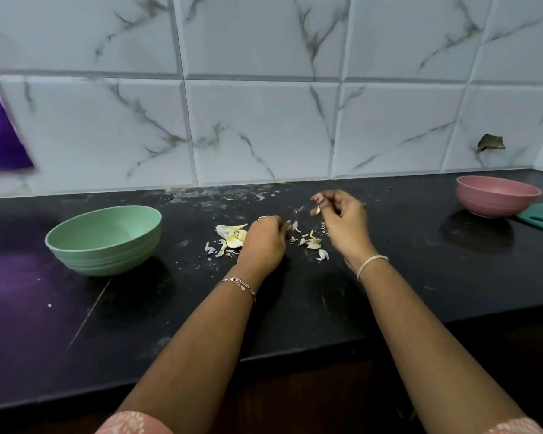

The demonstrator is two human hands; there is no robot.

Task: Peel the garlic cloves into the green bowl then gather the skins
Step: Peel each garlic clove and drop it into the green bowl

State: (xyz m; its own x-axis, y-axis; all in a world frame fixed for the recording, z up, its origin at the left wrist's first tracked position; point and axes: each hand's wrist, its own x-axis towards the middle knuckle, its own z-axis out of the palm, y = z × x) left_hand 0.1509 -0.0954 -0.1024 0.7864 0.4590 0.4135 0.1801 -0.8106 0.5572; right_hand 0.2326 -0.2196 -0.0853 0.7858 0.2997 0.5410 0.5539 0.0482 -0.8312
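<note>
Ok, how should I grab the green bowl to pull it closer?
Probably pinch the green bowl by its near-right rim, coming from above with the left hand: it stands upright, mouth open, and its rounded wall offers little hold.

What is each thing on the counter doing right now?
green bowl: upright, no cloves visible inside.
pink bowl: upright, inside hidden.
garlic skins: scattered loose on the counter.
left hand: fingers curled, down among the skins.
right hand: raised, fingertips pinched; hold unclear.
</note>
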